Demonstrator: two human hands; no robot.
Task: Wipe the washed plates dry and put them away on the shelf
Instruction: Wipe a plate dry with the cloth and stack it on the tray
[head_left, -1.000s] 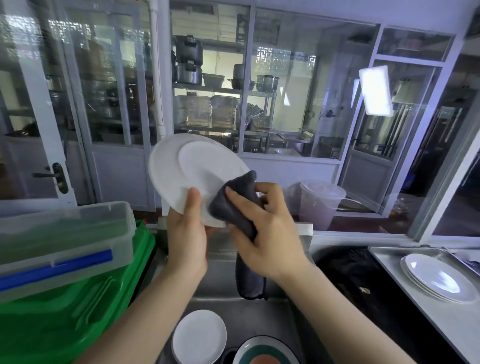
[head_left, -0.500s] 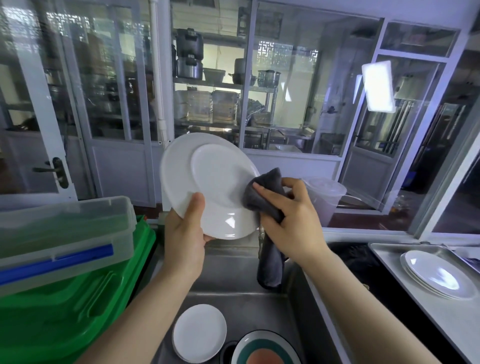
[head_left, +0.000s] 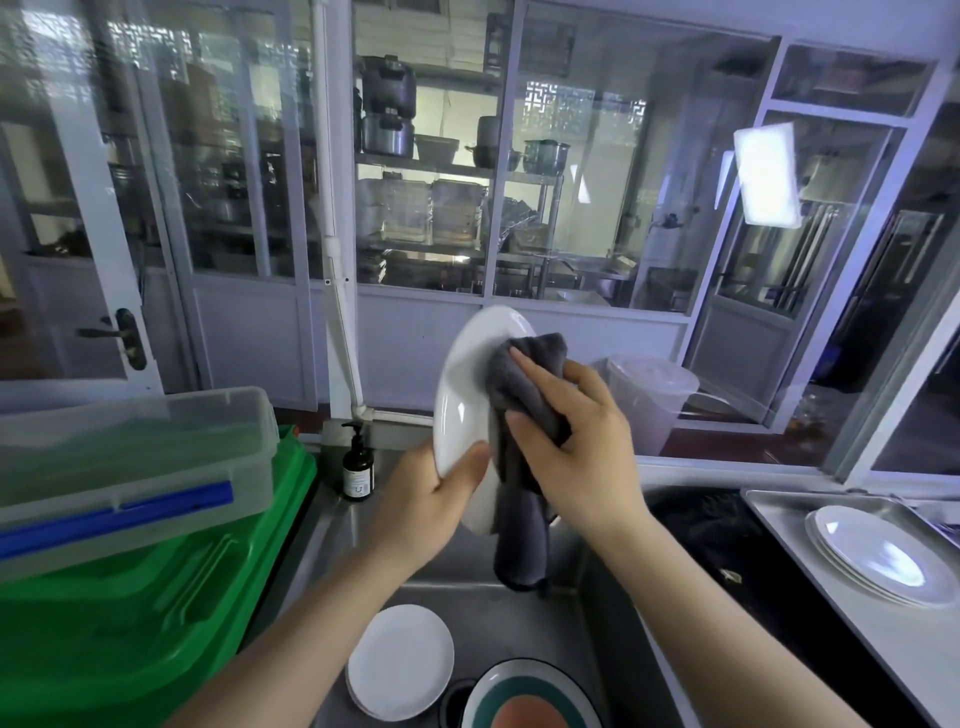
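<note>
Grey cloth (head_left: 519, 415), gripped in my right hand (head_left: 576, 452), rubs the plate (head_left: 462, 395) my left hand (head_left: 431, 499) holds above the sink (head_left: 509, 618); next, probably flip it.

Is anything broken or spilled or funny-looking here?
Nothing looks broken or spilled. The left hand holds the round white plate on edge while the right hand rubs it with the dark grey cloth over the steel sink.

Grey cloth (head_left: 522, 415) conceals the white plate (head_left: 462, 395) right half. Banded bowl (head_left: 530, 699) cut by bottom edge. Pump bottle (head_left: 358, 465) label illegible.
</note>
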